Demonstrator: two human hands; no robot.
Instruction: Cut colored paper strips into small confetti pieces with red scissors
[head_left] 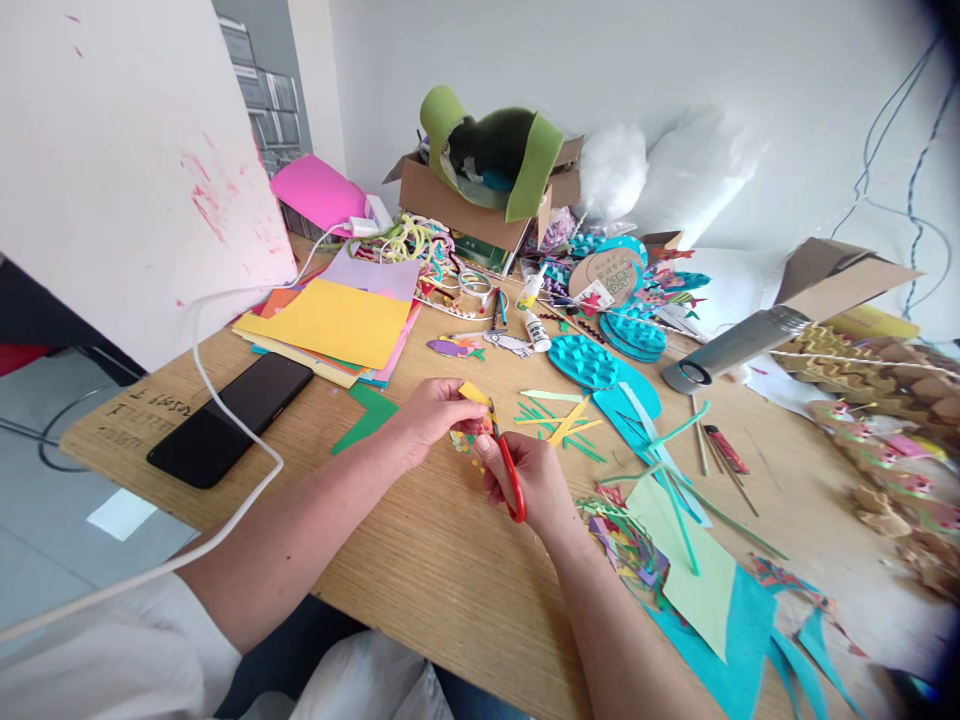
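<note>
Red-handled scissors (pixel 514 480) are in my right hand (pixel 531 478), fingers closed through the handles. My left hand (pixel 437 415) pinches a small piece of yellow paper (pixel 472 393), and the scissor blades reach up against its edge. Under the hands, small coloured paper bits (pixel 463 443) lie on the wooden table (pixel 405 560). Just to the right are thin green paper strips (pixel 574 440) and yellow strips (pixel 568 422). A folded-looking green paper piece (pixel 367 415) rests beside my left wrist.
A stack of coloured paper (pixel 330 320) and a black phone (pixel 230 420) lie to the left, with a white cable (pixel 274 465) crossing my arm. Glue bottles (pixel 537 332), turquoise ovals (pixel 583 361) and a cardboard box (pixel 465 205) stand further back. Paper scraps (pixel 630 545) pile at right.
</note>
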